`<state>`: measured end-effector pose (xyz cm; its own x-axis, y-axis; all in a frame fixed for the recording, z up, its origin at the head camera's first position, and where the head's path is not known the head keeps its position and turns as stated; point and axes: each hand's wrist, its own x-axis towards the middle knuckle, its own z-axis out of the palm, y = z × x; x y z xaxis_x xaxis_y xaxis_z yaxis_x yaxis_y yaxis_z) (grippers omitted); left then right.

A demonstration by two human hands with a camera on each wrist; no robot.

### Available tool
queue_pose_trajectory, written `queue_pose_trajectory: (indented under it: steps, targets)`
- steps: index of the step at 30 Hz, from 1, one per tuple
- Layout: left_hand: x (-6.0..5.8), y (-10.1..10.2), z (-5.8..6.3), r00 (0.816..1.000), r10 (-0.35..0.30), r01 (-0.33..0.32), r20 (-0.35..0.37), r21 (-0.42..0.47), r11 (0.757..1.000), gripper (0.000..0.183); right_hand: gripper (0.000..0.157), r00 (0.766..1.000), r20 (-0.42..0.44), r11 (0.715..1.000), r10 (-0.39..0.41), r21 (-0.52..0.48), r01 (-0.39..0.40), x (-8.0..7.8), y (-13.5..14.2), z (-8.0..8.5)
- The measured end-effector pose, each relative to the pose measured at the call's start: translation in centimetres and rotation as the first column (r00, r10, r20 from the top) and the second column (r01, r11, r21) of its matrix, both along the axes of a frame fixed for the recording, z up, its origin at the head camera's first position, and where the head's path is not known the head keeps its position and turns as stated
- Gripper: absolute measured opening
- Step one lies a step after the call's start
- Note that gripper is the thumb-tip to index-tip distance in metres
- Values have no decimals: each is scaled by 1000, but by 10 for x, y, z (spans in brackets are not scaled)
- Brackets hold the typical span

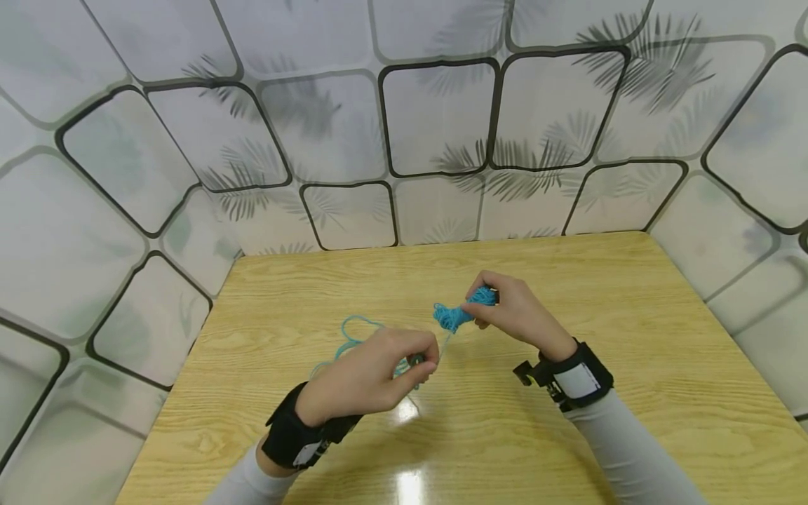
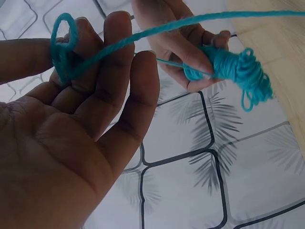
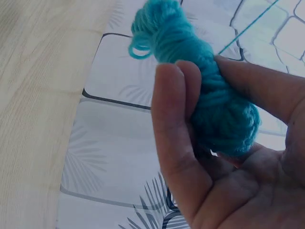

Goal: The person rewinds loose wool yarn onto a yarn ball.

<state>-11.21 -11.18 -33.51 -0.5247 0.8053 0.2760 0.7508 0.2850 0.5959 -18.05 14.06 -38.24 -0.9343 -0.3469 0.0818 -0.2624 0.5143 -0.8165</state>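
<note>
And the right hand has the blue yarn bundle above the worktop, grip snug, thumb covering part; long axis slanting up and rightward from the head! The left hand's grip pinches yarn; the left wrist view bares a small loop, barely readable from the head.

The bundle of yarn is bright blue, wound round its middle, loopy at one end, and tilted in the grip of my right fingers. A thin strand runs from it to my left fingers, where a small loop stands; loose yarn curls over the counter.
</note>
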Motion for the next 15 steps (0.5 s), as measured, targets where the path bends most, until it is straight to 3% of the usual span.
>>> queue_pose_trajectory:
  steps: [4,7,11,15]
  targets:
    - [1,4,-5,999,-40,40,-21,-26,999,15,19,999,-15,996,-38,-86,37,-1,0,1]
    - [2,7,-12,997,-76,74,-22,-52,996,16,23,1000,-4,972,-15,-235,14,-1,0,3]
    - [1,13,-25,995,-98,96,-16,-86,992,18,19,994,38,886,99,-458,-71,3,1,10]
    - [-7,16,-39,996,-82,87,40,-131,988,19,7,969,52,787,243,-594,-166,13,1,21]
